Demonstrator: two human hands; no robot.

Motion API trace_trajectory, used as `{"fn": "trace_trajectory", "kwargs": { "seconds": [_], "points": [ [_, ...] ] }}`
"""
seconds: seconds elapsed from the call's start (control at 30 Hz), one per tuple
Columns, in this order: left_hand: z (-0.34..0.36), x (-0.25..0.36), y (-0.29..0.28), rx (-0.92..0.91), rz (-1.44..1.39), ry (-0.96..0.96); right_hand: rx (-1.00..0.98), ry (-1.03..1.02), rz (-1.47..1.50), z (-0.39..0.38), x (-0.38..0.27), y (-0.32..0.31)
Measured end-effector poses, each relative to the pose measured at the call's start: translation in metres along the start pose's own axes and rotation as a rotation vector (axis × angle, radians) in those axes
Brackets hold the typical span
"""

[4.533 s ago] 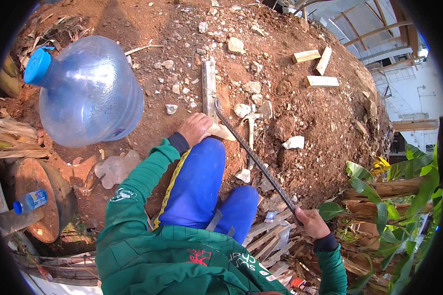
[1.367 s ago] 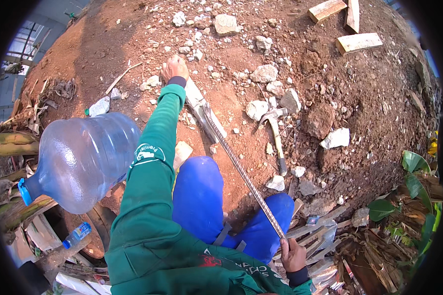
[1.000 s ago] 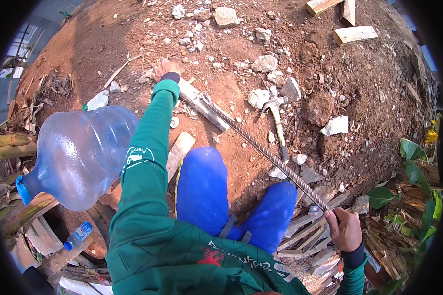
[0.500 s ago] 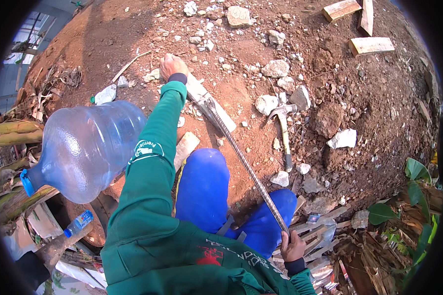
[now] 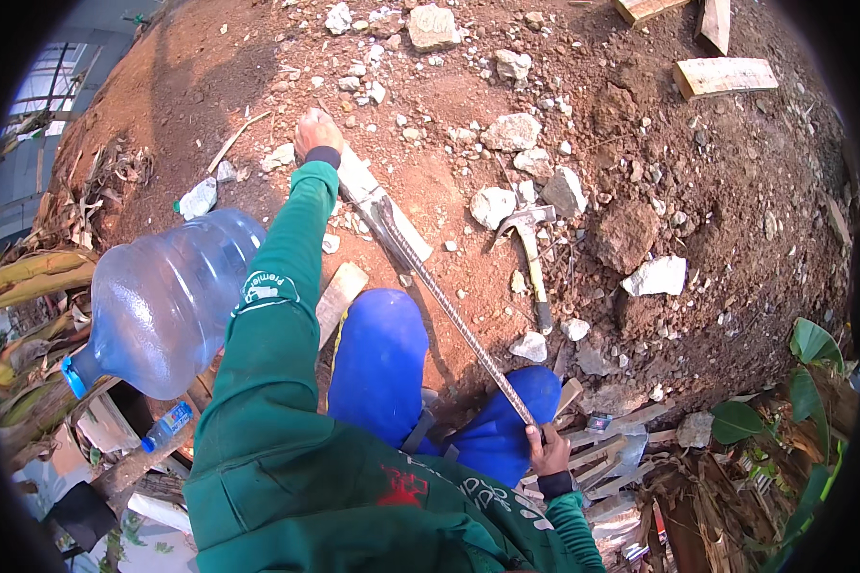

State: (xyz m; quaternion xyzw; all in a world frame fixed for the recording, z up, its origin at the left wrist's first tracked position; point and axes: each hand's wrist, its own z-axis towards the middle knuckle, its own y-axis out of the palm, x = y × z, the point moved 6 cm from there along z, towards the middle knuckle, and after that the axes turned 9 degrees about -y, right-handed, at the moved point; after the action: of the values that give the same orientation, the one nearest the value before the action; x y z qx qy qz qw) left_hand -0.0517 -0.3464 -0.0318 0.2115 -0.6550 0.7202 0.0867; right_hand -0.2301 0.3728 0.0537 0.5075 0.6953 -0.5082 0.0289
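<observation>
My left hand (image 5: 317, 134) is closed around the far end of a pale wooden board (image 5: 413, 233) lying on the soil. In my right hand (image 5: 548, 449), near my right knee, is the near end of a long ribbed steel bar (image 5: 468, 336). The bar slants away to the left, and its far end is over the board, a little nearer than my left hand; whether it touches the wood I cannot tell. A claw hammer (image 5: 535, 263) rests on the ground to the right of the board.
A large clear-blue water jug (image 5: 167, 301) lies at left, with a small bottle (image 5: 169, 425) nearer. Another wood piece (image 5: 340, 296) sits beside my left knee. White stones (image 5: 656, 275) and wood blocks (image 5: 726, 76) dot the soil at right. Sticks and leaves (image 5: 741, 423) crowd the lower right.
The whole view has shifted slightly. Both hands keep their holds on the board and the bar, and the right hand appears slightly farther forward.
</observation>
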Motion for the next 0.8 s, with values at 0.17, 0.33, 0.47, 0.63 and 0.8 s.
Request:
{"fn": "trace_trajectory", "kwargs": {
  "seconds": [0.17, 0.33, 0.47, 0.63, 0.8],
  "points": [
    [0.026, -0.014, -0.006, 0.009, 0.025, -0.005, -0.07, -0.155, -0.043, 0.062, 0.0, 0.016],
    [0.044, -0.039, -0.012, 0.024, -0.017, -0.075, 0.004, -0.165, 0.019, 0.074, -0.026, -0.034],
    [0.031, -0.054, 0.0, 0.029, -0.321, -0.054, 0.165, -0.146, -0.205, 0.039, -0.08, -0.107],
    [0.002, -0.055, 0.019, -0.036, 0.207, 0.044, 0.357, -0.217, -0.56, -0.01, -0.124, -0.148],
    [-0.018, -0.05, 0.001, 0.007, 0.138, -0.157, 0.338, -0.163, -0.55, -0.045, -0.115, -0.103]
  ]
}}
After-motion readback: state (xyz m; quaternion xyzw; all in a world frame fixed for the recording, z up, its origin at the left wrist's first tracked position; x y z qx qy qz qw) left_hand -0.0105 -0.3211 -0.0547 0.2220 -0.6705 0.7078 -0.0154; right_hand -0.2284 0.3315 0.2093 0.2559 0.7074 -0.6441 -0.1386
